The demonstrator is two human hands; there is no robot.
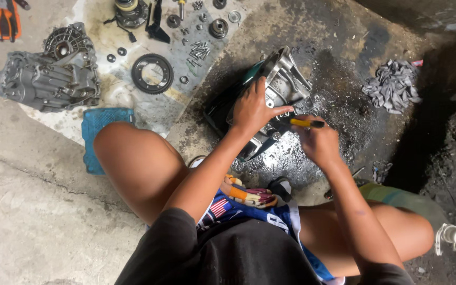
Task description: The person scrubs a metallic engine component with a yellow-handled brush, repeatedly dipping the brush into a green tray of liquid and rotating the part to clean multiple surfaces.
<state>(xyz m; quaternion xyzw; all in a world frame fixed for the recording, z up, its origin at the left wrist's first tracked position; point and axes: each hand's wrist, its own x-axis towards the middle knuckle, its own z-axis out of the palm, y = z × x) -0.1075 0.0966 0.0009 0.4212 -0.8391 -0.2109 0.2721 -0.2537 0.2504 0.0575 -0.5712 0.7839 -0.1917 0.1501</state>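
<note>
Under left hand point(253, 110): metal housing point(286, 79); right hand point(317, 141) grips yellow-handled tool point(306, 123).

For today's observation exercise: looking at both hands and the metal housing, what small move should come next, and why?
Probably press the yellow-handled tool in the right hand further into the metal housing: its tip already meets the part, and the left hand lies flat on top, steadying it.

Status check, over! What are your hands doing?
Left hand steadying metal housing. Right hand gripping yellow-handled tool against it. Nothing in the way.
</note>
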